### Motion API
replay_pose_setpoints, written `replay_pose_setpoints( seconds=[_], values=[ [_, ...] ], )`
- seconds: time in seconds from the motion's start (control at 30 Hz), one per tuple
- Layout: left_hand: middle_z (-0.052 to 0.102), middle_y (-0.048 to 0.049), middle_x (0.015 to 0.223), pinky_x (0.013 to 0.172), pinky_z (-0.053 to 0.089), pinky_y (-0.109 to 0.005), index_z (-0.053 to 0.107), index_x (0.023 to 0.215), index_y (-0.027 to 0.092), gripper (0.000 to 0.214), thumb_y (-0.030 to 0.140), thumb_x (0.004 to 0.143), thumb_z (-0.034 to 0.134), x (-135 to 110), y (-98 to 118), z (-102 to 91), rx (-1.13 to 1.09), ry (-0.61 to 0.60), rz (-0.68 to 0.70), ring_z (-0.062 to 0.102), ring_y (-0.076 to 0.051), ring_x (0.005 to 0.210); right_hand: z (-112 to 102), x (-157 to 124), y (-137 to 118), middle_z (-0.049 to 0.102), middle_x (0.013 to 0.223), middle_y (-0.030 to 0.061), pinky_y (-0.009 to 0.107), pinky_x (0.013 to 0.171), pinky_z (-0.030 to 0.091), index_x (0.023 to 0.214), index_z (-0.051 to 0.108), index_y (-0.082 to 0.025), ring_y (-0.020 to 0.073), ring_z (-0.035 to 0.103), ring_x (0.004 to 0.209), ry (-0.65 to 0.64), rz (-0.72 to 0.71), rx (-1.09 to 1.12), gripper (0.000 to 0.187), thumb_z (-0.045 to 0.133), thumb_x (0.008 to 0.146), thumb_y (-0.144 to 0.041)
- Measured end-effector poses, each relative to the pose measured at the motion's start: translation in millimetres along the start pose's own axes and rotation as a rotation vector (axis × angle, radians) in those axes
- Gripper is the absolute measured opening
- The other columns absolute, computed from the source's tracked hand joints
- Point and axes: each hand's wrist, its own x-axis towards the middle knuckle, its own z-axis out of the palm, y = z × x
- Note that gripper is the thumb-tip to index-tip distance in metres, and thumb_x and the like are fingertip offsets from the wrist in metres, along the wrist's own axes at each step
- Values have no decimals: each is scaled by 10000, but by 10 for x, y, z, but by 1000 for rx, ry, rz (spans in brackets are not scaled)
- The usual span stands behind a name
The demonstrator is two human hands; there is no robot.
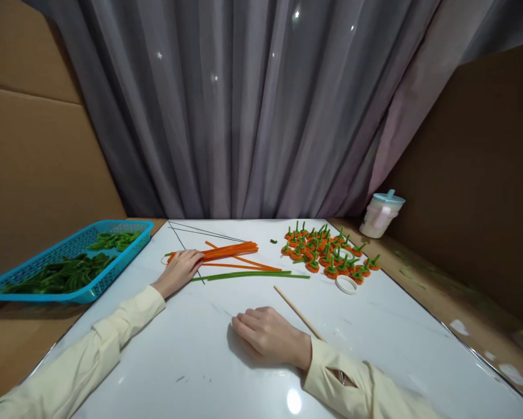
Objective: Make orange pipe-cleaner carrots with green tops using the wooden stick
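Note:
My left hand (182,267) lies over the left end of a bundle of orange pipe cleaners (233,250), its fingers closed on them. A few loose orange pipe cleaners (244,266) stick out beside the bundle. Just in front lie several long green pipe cleaners (253,274). My right hand (270,337) rests on the white tabletop (191,337) with its fingers curled in; nothing shows in it, and its palm is hidden. A thin wooden stick (299,312) lies just beyond that hand, its near end reaching my sleeve.
Several small orange pieces with green stems (320,250) cluster at the back right, near a white ring (346,284). A blue basket (147,235) of green pieces stands left. On the right is a lidded cup (380,216). Cardboard walls and a grey curtain (226,116) enclose the table.

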Motion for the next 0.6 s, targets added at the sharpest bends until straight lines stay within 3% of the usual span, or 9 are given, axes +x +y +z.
replay_pose_setpoints(
  seconds=[0.27, 0.47, 0.6],
  values=[
    [636, -80, 867, 762, 424, -342, 535, 911, 168, 218, 209, 856, 328, 0, -1, -22, -89, 38, -120, 591, -218, 792, -3, -3, 6, 544, 661, 19, 266, 474, 272, 865, 488, -134, 129, 456, 546, -36, 10, 17, 110, 383, 832, -139],
    [633, -79, 952, 767, 454, -294, 510, 955, 172, 223, 240, 862, 319, 6, -93, -13, -162, 120, -243, 602, -202, 849, -3, -3, 10, 557, 687, 25, 264, 486, 276, 904, 494, -121, 129, 461, 557, -48, 11, 25, 128, 393, 827, -141],
    [628, -67, 943, 769, 455, -290, 518, 944, 176, 199, 249, 854, 357, 24, -104, -21, -209, 101, -220, 592, -196, 852, 6, -4, 11, 560, 689, 27, 267, 493, 276, 920, 495, -119, 133, 460, 559, -52, 18, 31, 143, 394, 821, -134]
  ],
)
